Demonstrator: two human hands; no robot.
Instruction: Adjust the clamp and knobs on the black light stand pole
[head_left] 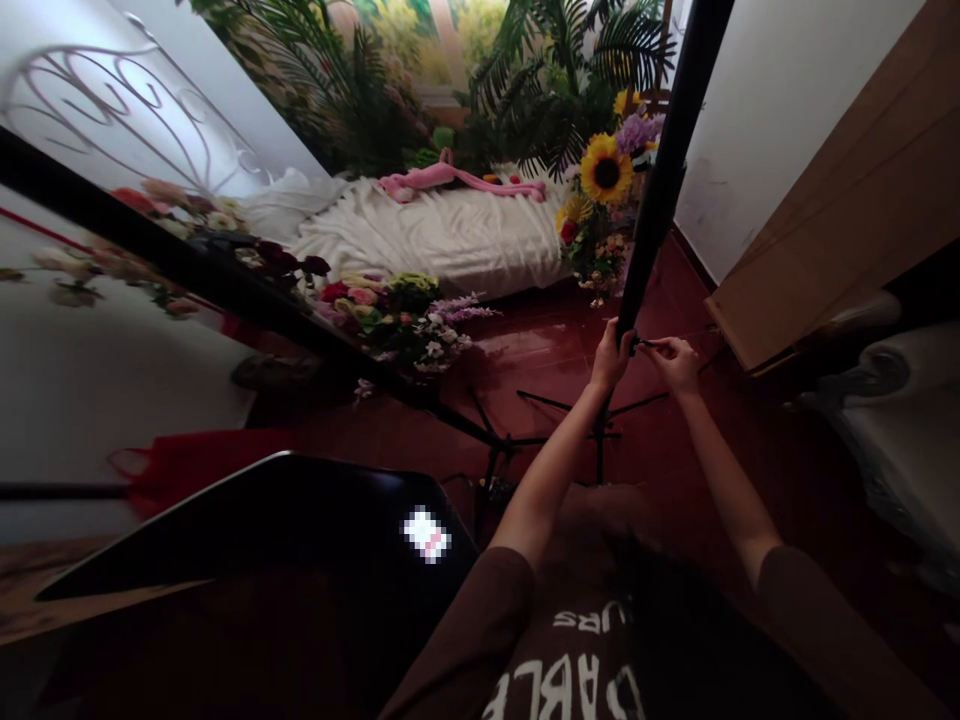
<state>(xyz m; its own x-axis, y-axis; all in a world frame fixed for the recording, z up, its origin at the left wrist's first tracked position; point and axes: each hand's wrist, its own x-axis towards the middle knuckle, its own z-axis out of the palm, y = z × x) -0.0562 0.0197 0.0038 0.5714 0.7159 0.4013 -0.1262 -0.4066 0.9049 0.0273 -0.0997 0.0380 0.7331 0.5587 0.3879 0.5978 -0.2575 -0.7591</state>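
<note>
A black light stand rises at a slant in front of me, its spread legs on the red floor. My left hand is wrapped around its pole, near a dark clamp collar. At the same height, my right hand pinches a small dark knob that sticks out of the collar's right side. The fingers partly hide the knob, so its exact shape is hard to make out.
A second black pole crosses on the left above a large black panel. A draped white bench carries a pink plush toy. Artificial flowers and sunflowers flank it. A wooden board leans at right, near plastic-wrapped rolls.
</note>
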